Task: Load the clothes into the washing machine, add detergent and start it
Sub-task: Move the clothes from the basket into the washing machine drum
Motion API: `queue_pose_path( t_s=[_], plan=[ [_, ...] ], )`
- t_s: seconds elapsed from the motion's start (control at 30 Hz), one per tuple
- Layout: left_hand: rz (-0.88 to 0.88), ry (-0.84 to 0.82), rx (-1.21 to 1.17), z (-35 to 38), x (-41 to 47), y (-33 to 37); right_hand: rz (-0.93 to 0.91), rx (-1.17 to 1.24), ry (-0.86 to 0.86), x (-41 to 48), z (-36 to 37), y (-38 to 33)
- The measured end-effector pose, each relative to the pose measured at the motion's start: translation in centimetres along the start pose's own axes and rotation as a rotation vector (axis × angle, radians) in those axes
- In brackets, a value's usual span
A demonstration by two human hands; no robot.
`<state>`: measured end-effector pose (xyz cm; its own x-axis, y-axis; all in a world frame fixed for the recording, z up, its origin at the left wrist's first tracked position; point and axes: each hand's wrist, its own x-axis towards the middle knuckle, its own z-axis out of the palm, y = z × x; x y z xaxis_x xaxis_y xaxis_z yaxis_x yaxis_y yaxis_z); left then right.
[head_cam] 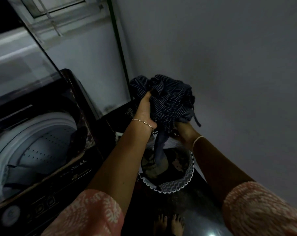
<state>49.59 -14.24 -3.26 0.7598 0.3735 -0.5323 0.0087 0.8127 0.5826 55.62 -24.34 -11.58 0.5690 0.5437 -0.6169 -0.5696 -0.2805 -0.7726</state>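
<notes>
Left grip (pixel 145 109) and right grip (pixel 184 133) both clench the striped clothes (pixel 171 99), lifted above the laundry basket (pixel 187 174), where darker garments (pixel 154 166) lie. Best to gather the dangling tail (pixel 158 147) before swinging left, I judge, then drop the bundle into the open drum (pixel 42 147), which holds some laundry (pixel 20 176).

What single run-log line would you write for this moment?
stage: loading | left grip, right grip: hold striped garment above basket | washer: open, clothes inside
</notes>
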Motion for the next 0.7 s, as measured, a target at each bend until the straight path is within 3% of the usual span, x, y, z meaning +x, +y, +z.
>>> queue_pose_path(
  t_s=[0.17, 0.33, 0.47, 0.6, 0.7],
  plan=[
    [-0.081, 0.096, 0.023, -1.4, 0.0, 0.3, -0.011, 0.274, 0.012, -0.7, -0.3, -2.2],
    [-0.201, 0.152, 0.013, -2.6, 0.0, -0.8, -0.024, 0.382, -0.063, -1.4, -0.8, -4.8],
    [-0.262, 0.138, -0.043, -1.8, -0.1, -1.2, -0.039, 0.234, -0.065, -1.6, -0.5, -6.6],
    [-0.194, 0.120, -0.074, -0.7, 0.0, -0.9, -0.028, 0.075, -0.017, -1.8, -0.6, -7.8],
    [-0.175, 0.162, -0.070, -0.1, 0.0, -0.5, -0.039, -0.171, 0.039, -1.7, -0.9, -8.5]
  ],
)
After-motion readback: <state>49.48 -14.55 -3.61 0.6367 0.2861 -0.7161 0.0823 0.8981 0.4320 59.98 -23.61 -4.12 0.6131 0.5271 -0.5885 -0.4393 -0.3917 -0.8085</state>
